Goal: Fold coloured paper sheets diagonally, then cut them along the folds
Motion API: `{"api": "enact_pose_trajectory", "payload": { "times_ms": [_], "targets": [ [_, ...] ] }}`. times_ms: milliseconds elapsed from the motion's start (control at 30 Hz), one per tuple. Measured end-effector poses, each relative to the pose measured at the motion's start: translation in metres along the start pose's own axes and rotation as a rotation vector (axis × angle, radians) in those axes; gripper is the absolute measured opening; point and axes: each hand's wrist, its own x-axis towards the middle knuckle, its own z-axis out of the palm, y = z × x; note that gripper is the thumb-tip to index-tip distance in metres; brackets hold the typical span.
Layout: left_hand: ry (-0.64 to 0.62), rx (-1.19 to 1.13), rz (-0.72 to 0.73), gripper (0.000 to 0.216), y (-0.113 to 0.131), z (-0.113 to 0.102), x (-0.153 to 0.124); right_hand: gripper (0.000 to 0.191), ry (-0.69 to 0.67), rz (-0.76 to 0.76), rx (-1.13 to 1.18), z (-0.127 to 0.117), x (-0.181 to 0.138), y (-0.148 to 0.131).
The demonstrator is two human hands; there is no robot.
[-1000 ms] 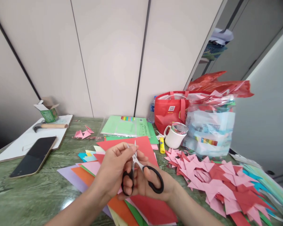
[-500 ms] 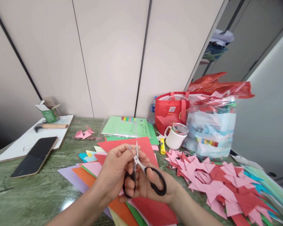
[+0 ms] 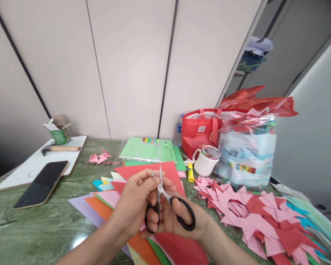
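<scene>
A pair of scissors (image 3: 160,187) with black handles is held up in front of me, its blades slightly parted and pointing away. My right hand (image 3: 167,219) has its thumb through one handle loop and fingers through the other. Close against it, my left hand (image 3: 135,200) is closed, its thumb and forefinger pinching at the blade just above the pivot. Beneath both hands lies a fanned stack of coloured paper, with a red sheet (image 3: 179,246) on top and orange (image 3: 141,246) and purple (image 3: 85,209) sheets showing at the left.
Folded pink and red paper pieces (image 3: 253,221) are heaped at right. Behind stand a white mug (image 3: 205,163), yellow glue stick (image 3: 190,173), red bag (image 3: 198,136) and plastic bag (image 3: 245,154). Green packaged paper (image 3: 146,149) lies centre back; a phone (image 3: 42,184) and hammer (image 3: 63,148) lie left.
The view has shifted very slightly. Both hands and the scissors keep practically the same pose.
</scene>
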Motion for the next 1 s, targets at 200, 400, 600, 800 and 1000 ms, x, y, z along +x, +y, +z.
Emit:
{"api": "enact_pose_trajectory", "payload": {
  "times_ms": [200,400,600,800,1000],
  "targets": [
    [0.005,0.015,-0.059,0.027,-0.001,0.0,0.0,0.05,0.05,0.026,-0.027,0.0,0.0,0.001],
    [-0.001,0.02,-0.032,0.02,-0.001,0.0,0.001,0.05,0.049,0.024,-0.026,0.001,0.0,0.0],
    [-0.02,0.015,-0.019,0.02,-0.001,-0.001,0.0,0.053,0.048,0.025,-0.03,0.002,0.0,-0.002],
    [0.045,0.057,0.005,0.04,-0.008,-0.001,0.002,0.049,0.071,-0.03,-0.08,-0.002,0.002,0.008],
    [0.088,0.017,0.067,0.04,-0.016,-0.002,0.006,0.045,0.225,-0.068,-0.21,0.01,0.005,0.013]
  ]
}}
